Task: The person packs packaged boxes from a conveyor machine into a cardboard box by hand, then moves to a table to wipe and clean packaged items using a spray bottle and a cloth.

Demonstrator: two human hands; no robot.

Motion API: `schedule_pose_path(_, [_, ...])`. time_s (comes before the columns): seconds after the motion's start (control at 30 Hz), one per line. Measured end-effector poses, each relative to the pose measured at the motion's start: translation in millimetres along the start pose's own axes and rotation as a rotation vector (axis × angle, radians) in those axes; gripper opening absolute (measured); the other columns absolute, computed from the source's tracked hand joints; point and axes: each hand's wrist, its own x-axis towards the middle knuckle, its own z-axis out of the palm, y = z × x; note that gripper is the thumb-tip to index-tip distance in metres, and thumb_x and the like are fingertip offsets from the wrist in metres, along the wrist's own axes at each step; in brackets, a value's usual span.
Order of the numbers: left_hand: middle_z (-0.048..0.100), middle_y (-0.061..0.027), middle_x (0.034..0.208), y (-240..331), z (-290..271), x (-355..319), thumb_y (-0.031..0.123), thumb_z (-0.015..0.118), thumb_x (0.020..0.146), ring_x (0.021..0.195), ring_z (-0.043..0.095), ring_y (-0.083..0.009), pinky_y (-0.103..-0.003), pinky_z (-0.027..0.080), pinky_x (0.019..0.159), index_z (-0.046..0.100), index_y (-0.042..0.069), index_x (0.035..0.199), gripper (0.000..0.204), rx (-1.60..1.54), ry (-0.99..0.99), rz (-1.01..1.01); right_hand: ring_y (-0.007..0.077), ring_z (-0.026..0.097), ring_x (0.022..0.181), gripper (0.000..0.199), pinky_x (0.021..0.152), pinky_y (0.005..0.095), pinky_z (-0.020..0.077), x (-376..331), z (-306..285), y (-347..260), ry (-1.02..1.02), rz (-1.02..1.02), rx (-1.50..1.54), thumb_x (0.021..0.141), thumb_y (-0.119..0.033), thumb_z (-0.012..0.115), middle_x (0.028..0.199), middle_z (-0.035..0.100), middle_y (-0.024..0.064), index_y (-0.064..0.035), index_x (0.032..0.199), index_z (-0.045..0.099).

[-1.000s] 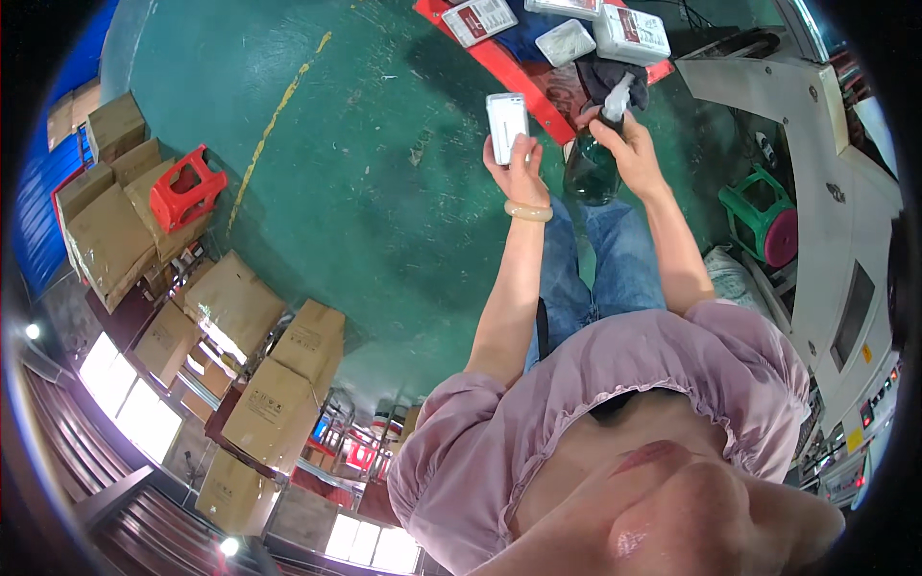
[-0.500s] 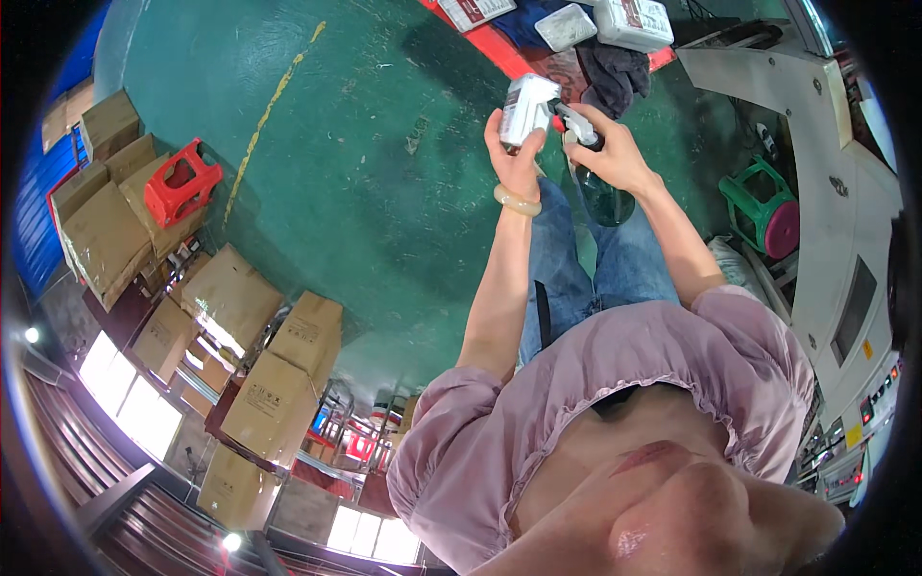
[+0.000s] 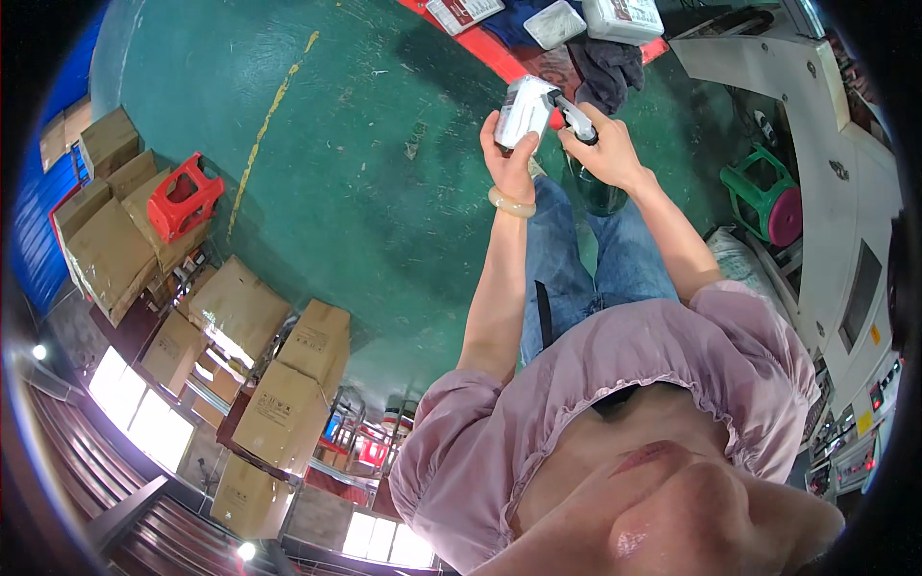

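My left hand [image 3: 509, 165] is wrapped round a white box-shaped pack [image 3: 524, 111] with rounded corners and dark print on its side, held up in front of my knees. My right hand [image 3: 612, 156] grips the neck of a dark green, see-through spray bottle [image 3: 601, 198], fingers near its trigger. The bottle's pale head [image 3: 578, 121] has a black nozzle, which points at the pack from very close by. Whether they touch I cannot tell. Any liquid coming out is too small to make out.
Ahead, a red-edged surface [image 3: 492, 55] bears white packs [image 3: 554, 24] and a dark grey cloth [image 3: 610, 75]. A green stool [image 3: 754, 192] and a large pale machine [image 3: 826, 173] stand at right. Cardboard boxes [image 3: 281, 413] and a red stool [image 3: 187, 199] are at left.
The pack has turned slightly in my left hand. My right hand has shifted a little, and the bottle's head has tilted. The whole view has moved slightly.
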Motion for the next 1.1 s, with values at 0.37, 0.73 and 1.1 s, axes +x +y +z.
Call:
schedule_pose_path(0.37, [0.046, -0.0127, 0.118, -12, -15, -3, 0.007, 0.071, 0.071, 0.098, 0.052, -0.0203, -0.033, 0.047, 0.072, 0.029, 0.004, 0.129, 0.072, 0.215, 0.336, -0.095, 0.0298, 0.060, 0.087, 0.048, 0.076, 0.0359, 0.0474, 82, 24, 37, 0.539, -0.642, -0.125, 0.072, -0.028, 0.073, 0.092, 0.061, 0.0152, 0.0006, 0.107, 0.057])
schedule_pose_path(0.73, [0.049, -0.0119, 0.116, -52, -4, -17, 0.007, 0.073, 0.068, 0.096, 0.053, -0.0202, -0.031, 0.046, 0.073, 0.035, 0.005, 0.129, 0.071, 0.322, 0.225, -0.124, 0.0320, 0.048, 0.108, 0.069, 0.093, 0.0393, 0.0380, 34, -3, 121, 0.721, -0.235, -0.361, 0.065, -0.027, 0.076, 0.119, 0.048, 0.0180, -0.0032, 0.122, 0.044])
schedule_pose_path(1.1, [0.054, -0.0151, 0.108, -62, 26, -17, 0.015, 0.078, 0.059, 0.100, 0.053, -0.0264, -0.036, 0.043, 0.087, 0.053, 0.002, 0.115, 0.063, 0.742, 0.218, 0.073, 0.0243, 0.063, 0.080, 0.019, 0.071, 0.0304, 0.0488, 33, 19, 104, 0.398, -0.010, 0.029, 0.076, -0.016, 0.066, 0.090, 0.065, 0.0109, -0.0046, 0.092, 0.066])
